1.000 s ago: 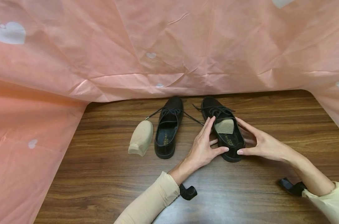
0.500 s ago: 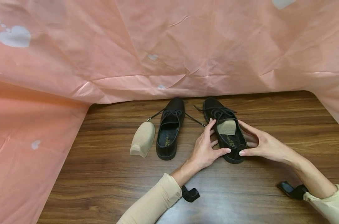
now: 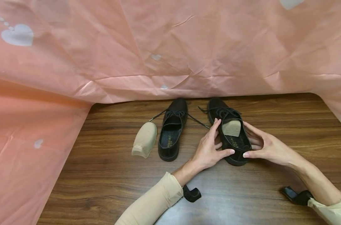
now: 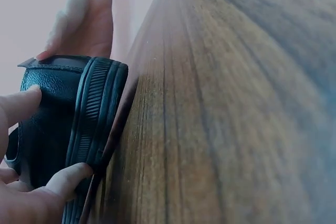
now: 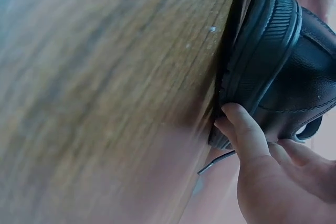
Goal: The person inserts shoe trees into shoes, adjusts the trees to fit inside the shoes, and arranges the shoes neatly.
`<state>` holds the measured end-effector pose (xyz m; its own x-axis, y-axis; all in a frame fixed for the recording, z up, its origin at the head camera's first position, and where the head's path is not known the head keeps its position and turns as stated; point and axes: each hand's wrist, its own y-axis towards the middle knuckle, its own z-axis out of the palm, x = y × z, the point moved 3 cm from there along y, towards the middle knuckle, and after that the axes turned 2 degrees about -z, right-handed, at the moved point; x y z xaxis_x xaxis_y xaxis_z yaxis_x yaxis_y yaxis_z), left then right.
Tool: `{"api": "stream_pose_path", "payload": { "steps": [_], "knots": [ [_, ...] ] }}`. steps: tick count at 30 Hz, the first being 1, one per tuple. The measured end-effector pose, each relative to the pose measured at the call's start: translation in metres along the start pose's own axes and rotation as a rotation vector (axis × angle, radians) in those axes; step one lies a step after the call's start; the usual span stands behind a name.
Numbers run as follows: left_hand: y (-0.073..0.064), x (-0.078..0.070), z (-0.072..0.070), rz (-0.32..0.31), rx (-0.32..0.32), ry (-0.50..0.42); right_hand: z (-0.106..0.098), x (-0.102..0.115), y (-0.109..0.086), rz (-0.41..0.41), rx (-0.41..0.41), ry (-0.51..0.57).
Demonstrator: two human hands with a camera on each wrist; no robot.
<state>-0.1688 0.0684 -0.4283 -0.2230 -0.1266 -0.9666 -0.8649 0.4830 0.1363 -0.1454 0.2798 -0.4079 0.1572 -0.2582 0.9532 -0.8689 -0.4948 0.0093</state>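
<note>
Both hands hold one black lace-up shoe (image 3: 238,160) on the floor, toe pointing away. The left hand (image 3: 208,150) grips its left side, thumb at the heel and fingers along the upper. On the opposite side, the right hand (image 3: 272,148) does likewise; in the right wrist view its fingertips (image 5: 244,124) touch the sole edge. A beige moulded shoe insert (image 3: 231,128) sits inside the held shoe, its front end hidden under the laces. To the left stands the matching black shoe (image 3: 169,153), its insole showing. Beside that lies a second beige insert (image 3: 145,137).
The wood-grain floor (image 3: 108,175) stretches around the shoes. A pink sheet with white hearts (image 3: 181,47) hangs behind and at the sides. Untied laces (image 3: 198,120) trail between the two shoes. Black wrist straps (image 3: 191,194) show beneath the forearms.
The head view shifts slightly, so everything appears a little farther right. Both hands keep their hold on the same shoe, with the insert still inside it.
</note>
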Motion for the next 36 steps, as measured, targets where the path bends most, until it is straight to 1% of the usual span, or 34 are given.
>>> {"api": "stream_pose_path", "payload": {
  "steps": [6,8,10,13,17,19,23,25,32,34,36],
  "knots": [
    [0.002,-0.002,0.000,0.030,0.044,0.038,-0.001,0.005,-0.003,0.029,-0.033,-0.082],
    [0.003,-0.002,0.001,0.035,0.062,0.039,-0.002,0.006,-0.004,0.026,-0.042,-0.101],
    [0.004,-0.003,0.003,0.037,0.073,0.045,-0.003,0.006,-0.006,0.017,-0.049,-0.107],
    [0.005,-0.005,0.005,0.039,0.092,0.048,-0.004,0.007,-0.008,0.003,-0.054,-0.084],
    [0.006,-0.007,0.008,0.049,0.097,0.044,-0.006,0.007,-0.013,0.007,-0.077,-0.098],
    [0.007,-0.008,0.010,0.061,0.091,0.035,-0.008,0.008,-0.016,0.015,-0.087,-0.119],
    [0.008,-0.010,0.015,0.091,0.077,0.021,-0.013,0.007,-0.021,0.006,-0.090,-0.131],
    [0.009,-0.011,0.018,0.097,0.075,0.018,-0.016,0.005,-0.023,0.004,-0.097,-0.145],
    [0.014,-0.011,0.031,0.057,0.101,0.006,-0.023,0.001,-0.035,0.015,-0.104,-0.180],
    [0.015,-0.011,0.034,0.059,0.112,-0.001,-0.025,0.001,-0.038,0.020,-0.108,-0.204],
    [0.017,-0.012,0.037,0.075,0.121,-0.003,-0.028,0.002,-0.041,0.023,-0.114,-0.209]
  ]
}}
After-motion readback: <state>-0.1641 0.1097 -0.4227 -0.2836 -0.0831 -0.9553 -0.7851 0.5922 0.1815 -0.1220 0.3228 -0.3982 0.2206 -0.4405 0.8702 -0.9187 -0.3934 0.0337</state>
